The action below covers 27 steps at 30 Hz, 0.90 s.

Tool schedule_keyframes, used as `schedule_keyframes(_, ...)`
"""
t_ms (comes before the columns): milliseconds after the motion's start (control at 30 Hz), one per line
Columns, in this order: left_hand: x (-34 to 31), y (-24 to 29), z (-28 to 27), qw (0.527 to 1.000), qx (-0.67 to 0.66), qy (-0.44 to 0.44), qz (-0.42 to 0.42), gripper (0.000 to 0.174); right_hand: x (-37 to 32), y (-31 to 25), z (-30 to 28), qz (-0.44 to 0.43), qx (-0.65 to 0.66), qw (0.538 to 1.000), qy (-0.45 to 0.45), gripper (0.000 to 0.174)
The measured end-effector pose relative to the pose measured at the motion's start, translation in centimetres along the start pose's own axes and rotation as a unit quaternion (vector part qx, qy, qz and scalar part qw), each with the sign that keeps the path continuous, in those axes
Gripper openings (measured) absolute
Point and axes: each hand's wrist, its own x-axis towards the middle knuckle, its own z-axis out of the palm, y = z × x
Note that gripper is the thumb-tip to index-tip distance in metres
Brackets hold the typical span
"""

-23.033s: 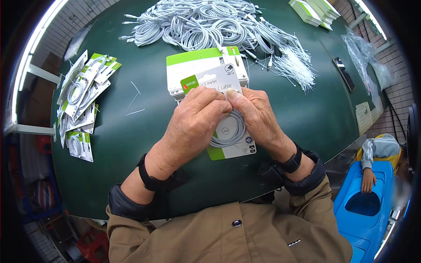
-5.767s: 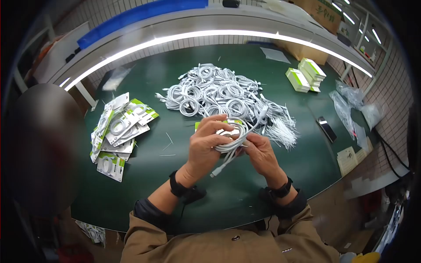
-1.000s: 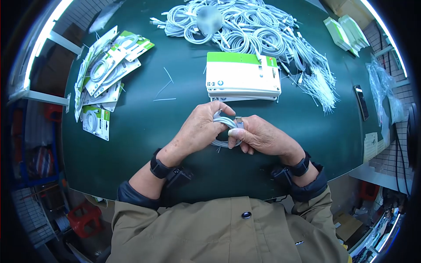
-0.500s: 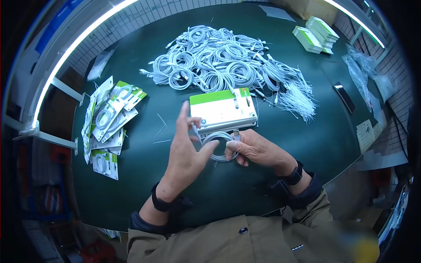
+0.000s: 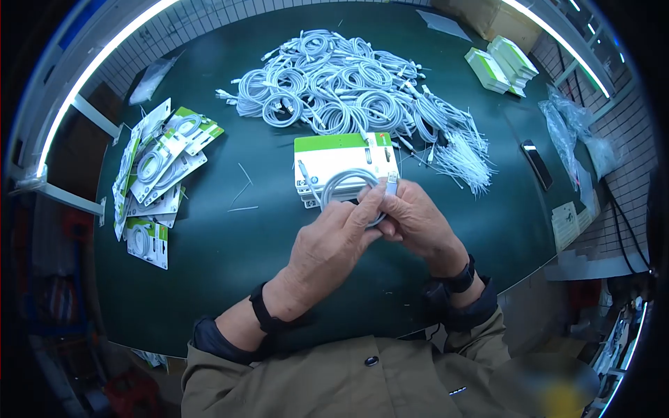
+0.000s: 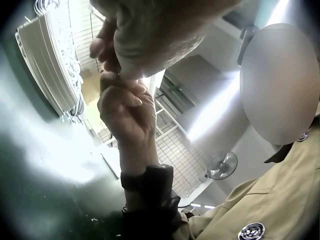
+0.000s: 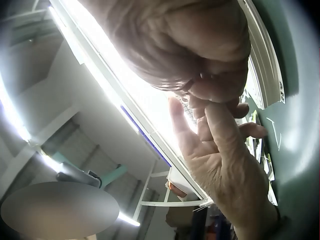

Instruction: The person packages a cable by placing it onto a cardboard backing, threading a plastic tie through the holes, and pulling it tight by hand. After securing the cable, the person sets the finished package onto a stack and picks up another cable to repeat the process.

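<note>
In the head view a coiled white cable is held between both hands, in front of a stack of white and green cards. The right hand pinches the coil's right side, its thumb by the upright connector. Against the coil's lower right, the left hand has its thumb and fingertips together, close to the right fingers. The cable's other end sticks up at the coil's left. Both wrist views show the fingertips of the left hand and right hand meeting; the cable is hidden there.
A large heap of coiled cables lies behind the cards, with loose white ties to its right. Packed cables are piled at the left. A phone, plastic bags and white-green card stacks are at the right.
Half a second ago the left hand was spread at the coil's left; it has moved right and brought its fingers together beside the right hand. The coil is now raised in front of the cards.
</note>
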Motion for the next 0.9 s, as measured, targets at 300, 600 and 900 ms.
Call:
schedule_keyframes(300,0.5,-1.5,-1.4,0.993,-0.085,0.049,0.062,0.036,0.5,-1.4,1.7,-0.039,0.018,0.998,0.052,0.058)
schedule_keyframes(600,1.4,-1.4,-3.5,0.983,-0.154,0.073,0.065,0.023,-0.1,-2.4,2.0,-0.143,-0.184,0.973,-0.004,0.066)
schedule_keyframes(900,1.8,-1.5,-5.2,0.985,-0.161,0.023,0.065,0.020,-1.1,-5.7,3.5,-0.281,-0.481,0.829,-0.048,0.062)
